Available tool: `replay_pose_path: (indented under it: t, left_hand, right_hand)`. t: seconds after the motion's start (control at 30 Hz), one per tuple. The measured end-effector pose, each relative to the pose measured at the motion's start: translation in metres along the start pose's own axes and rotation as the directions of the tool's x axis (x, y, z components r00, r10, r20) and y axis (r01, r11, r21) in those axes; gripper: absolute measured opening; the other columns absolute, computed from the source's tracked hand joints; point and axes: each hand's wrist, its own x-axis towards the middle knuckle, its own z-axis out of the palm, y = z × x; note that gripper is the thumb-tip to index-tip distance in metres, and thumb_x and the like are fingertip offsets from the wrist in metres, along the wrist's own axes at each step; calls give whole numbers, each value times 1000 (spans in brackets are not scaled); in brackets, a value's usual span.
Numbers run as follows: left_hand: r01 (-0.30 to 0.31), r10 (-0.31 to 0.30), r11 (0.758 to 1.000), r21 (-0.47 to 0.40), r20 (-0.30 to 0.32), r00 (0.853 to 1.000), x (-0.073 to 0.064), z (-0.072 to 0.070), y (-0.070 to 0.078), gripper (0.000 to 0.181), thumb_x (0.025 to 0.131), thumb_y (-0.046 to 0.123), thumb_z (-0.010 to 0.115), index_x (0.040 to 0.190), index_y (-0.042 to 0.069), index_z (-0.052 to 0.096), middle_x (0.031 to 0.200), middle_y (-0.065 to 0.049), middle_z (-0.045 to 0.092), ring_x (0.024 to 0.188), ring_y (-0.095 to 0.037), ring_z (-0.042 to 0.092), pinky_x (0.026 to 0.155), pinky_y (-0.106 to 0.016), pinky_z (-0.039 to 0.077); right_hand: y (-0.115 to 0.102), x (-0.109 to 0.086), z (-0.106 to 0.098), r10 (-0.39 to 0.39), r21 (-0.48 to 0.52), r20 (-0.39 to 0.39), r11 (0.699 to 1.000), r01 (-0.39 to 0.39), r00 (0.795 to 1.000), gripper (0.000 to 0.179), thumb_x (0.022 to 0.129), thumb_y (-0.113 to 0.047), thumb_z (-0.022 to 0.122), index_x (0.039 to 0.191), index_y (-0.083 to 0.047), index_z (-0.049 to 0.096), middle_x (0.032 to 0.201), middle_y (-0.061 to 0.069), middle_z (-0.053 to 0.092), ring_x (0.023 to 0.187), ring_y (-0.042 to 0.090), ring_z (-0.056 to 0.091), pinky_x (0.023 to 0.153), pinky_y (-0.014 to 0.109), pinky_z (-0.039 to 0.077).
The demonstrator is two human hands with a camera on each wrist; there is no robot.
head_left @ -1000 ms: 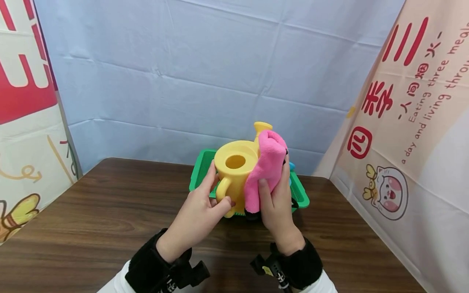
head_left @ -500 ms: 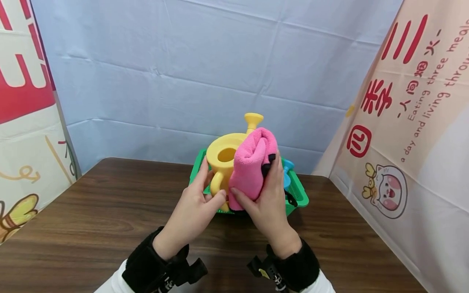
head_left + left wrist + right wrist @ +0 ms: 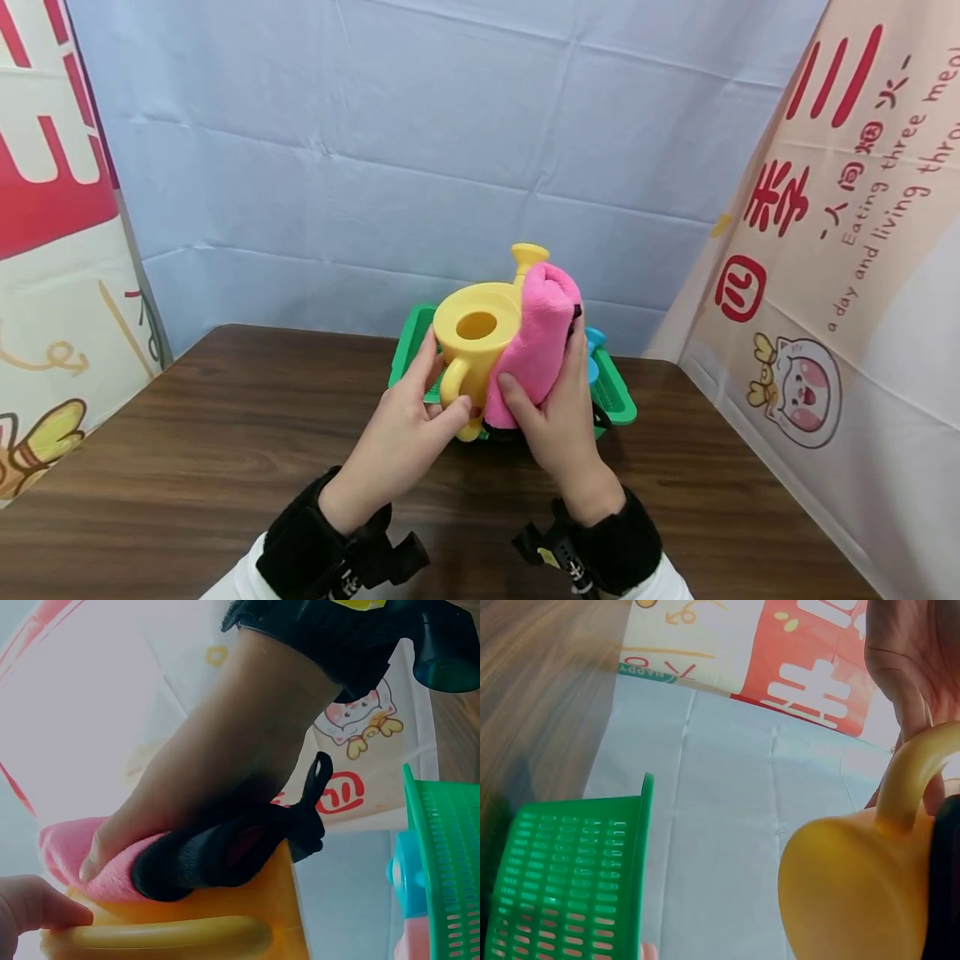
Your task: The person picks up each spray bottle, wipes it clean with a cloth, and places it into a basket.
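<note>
In the head view my left hand point(image 3: 401, 429) holds a yellow watering can point(image 3: 491, 312) by its curved handle, fingers along the can's left side. Its round top hole and flared spout show. My right hand point(image 3: 562, 429) grips a folded pink plush cloth point(image 3: 531, 354) with black trim against the can's right side. From the left wrist view, a black loop hangs from the cloth's trimmed end, and my left thumb point(image 3: 45, 901) touches the handle. The right wrist view shows the can's flat base point(image 3: 847, 889); the can is held up in the air, above the basket.
A green perforated basket point(image 3: 619, 398) stands on the brown wooden table point(image 3: 225, 450) behind the hands. Inside it are a blue item point(image 3: 594, 342) and something black, partly hidden. A light blue cloth backdrop point(image 3: 322, 208) hangs behind, with printed curtains at both sides.
The can and cloth swung left and tilted half a second ago, then came back right. The right thumb has shifted on the cloth. Both hands keep their hold.
</note>
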Motion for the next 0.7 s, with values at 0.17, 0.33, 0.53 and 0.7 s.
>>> replay_pose_path:
  t: [0.17,0.33,0.53,0.7]
  left_hand:
    - [-4,3,999,-46,-16,1000,0,-1,-1,78,94,11,52,149,29,1,146,1,31,104,-20,58,80,-31,52]
    - [9,-10,999,-31,-35,999,0,0,-3,79,93,11,52,149,28,0,145,1,32,102,-20,59,80,-31,52]
    - [8,-8,1000,19,-38,999,0,0,-1,78,93,12,51,149,29,0,143,0,35,85,-21,61,67,-27,49]
    - [7,-7,1000,0,-25,1000,-1,1,0,77,94,10,50,149,30,0,141,0,39,85,-21,64,63,-27,47]
  right_hand:
    - [-3,-2,3,-93,-187,18,978,95,996,103,79,-62,59,148,-7,5,146,15,22,128,29,28,96,54,35]
    - [-3,-3,5,-102,-183,14,978,103,995,103,75,-42,75,147,-8,9,146,14,23,129,29,27,95,54,36]
    - [-4,-2,2,-62,-133,0,989,61,998,95,80,-42,70,147,-9,11,143,12,29,127,26,31,92,52,40]
    - [-5,-2,-3,-5,16,12,1000,5,1000,87,83,-24,70,148,-15,13,131,8,40,117,20,42,90,40,45]
